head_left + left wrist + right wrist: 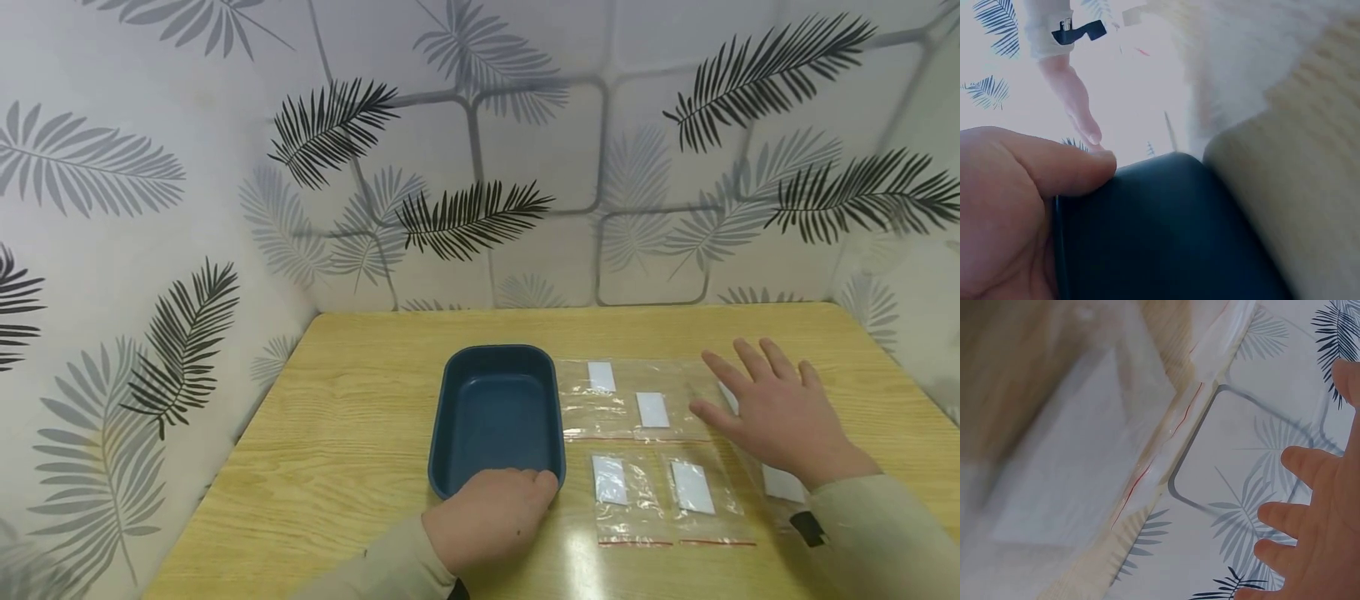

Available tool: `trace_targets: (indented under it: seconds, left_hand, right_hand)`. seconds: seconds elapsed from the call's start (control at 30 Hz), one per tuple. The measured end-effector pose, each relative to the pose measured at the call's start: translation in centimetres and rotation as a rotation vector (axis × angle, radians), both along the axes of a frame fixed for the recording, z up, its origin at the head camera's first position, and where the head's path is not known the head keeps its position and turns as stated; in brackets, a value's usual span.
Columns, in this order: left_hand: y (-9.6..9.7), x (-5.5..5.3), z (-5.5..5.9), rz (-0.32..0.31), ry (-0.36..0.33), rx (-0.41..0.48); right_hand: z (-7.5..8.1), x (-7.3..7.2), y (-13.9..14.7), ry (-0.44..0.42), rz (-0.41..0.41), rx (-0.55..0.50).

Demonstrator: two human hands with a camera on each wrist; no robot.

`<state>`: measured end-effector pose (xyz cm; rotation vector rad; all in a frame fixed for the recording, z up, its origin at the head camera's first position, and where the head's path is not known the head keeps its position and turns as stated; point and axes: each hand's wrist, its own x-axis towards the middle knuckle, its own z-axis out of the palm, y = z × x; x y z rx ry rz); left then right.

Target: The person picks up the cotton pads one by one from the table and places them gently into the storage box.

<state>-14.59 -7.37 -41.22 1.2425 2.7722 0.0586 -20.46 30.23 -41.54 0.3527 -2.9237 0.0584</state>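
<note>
An empty dark blue tray [498,425] with rounded corners stands on the table. My left hand [495,512] grips its near rim; in the left wrist view the thumb lies along the edge of the tray wall [1166,237]. The other fingers are mostly hidden there. Over the bags at the right, my right hand [780,417] hovers with spread fingers and holds nothing. Beneath it, a clear zip bag with a white piece [783,483] inside is partly covered. That bag [1066,469] looks blurred and close in the right wrist view.
Clear red-lined zip bags lie between the tray and my right hand, each with a white rectangle: two behind [652,410], two in front [692,487]. The wooden table [337,400] ends at a wall [540,275] with a leaf pattern.
</note>
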Motion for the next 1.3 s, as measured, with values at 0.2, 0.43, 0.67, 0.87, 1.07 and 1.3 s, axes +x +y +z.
trace_targets:
  seconds: [0.2, 0.43, 0.67, 0.87, 1.07, 1.3]
  left_hand:
    - [-1.4, -1.5, 1.2, 0.049, -0.045, 0.024]
    - [-4.9, -4.8, 2.9, 0.266, 0.038, 0.186]
    - [-8.3, -7.6, 2.2, 0.596, 0.06, 0.337]
    - [-10.2, -9.0, 0.3, 0.698, -0.21, 0.518]
    - [-11.3, -9.8, -1.7, 0.664, -0.629, 0.83]
    - [-12.1, -10.4, -3.4, 0.58, -0.797, 0.972]
  right_hand:
    - [0.1, 0.1, 0.0, -0.003, 0.0, -0.002]
    - [0.2, 0.3, -0.1, 0.011, 0.004, -0.004]
    - [0.2, 0.3, 0.0, 0.006, 0.004, 0.003]
    - [0.1, 0.2, 0.0, -0.005, 0.003, 0.001]
    - [0.2, 0.1, -0.2, -0.021, -0.002, -0.007]
    - [0.3, -0.5, -1.2, -0.031, 0.015, -0.024]
